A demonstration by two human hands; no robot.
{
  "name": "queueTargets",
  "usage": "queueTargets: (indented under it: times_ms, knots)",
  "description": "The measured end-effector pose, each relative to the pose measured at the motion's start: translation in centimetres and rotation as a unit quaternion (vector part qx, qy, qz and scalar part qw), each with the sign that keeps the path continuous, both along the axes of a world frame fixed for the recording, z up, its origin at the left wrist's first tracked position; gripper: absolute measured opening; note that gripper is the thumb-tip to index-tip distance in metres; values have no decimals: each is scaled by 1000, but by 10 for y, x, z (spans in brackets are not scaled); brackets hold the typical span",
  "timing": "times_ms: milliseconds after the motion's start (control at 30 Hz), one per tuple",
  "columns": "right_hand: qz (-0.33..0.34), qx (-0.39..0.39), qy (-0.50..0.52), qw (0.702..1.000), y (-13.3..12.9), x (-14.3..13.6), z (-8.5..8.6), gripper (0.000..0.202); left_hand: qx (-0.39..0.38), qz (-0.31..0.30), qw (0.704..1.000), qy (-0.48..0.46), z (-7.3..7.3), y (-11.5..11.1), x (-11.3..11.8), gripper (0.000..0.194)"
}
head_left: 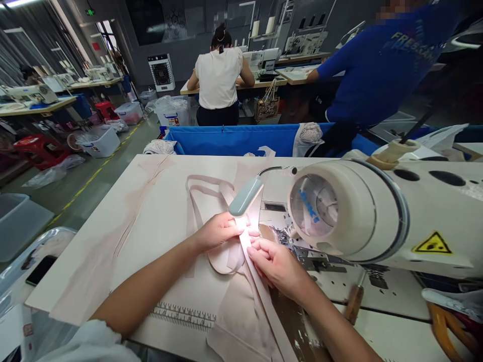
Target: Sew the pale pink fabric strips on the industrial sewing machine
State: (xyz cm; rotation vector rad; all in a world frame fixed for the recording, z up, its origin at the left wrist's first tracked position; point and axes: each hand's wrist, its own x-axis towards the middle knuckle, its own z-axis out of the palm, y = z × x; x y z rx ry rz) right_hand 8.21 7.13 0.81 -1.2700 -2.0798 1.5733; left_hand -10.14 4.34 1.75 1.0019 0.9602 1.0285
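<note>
Partly lamplit, long, narrow, pale-pink strip (267, 304), slanting, left grip (220, 232) and right grip (274, 265) pinching it

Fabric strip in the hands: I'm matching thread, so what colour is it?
The fabric strip is pale pink; head view.

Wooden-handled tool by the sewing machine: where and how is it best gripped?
Probably by its wooden handle, coming from the near side: the thick handle points that way, while the thin metal shank points away, toward the machine.
</note>
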Motion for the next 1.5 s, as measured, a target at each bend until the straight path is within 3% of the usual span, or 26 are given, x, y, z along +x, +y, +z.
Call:
queueTargets:
  times_ms: [533,1200,1333,1500]
  knots:
    - [2,29,-9,1000,-2,1,3,34,-34,-8,999,-39,-6,1,1,28]
    - [23,139,-51,989,-2,3,4,39,-72,2,996,-53,-11,2,2,35]
    - [-6,204,-44,978,-1,4,2,42,-57,10,998,-36,-11,3,2,41]
    - [-90,300,19,950,-4,1,-3,29,-55,5,997,-47,-8,4,3,44]
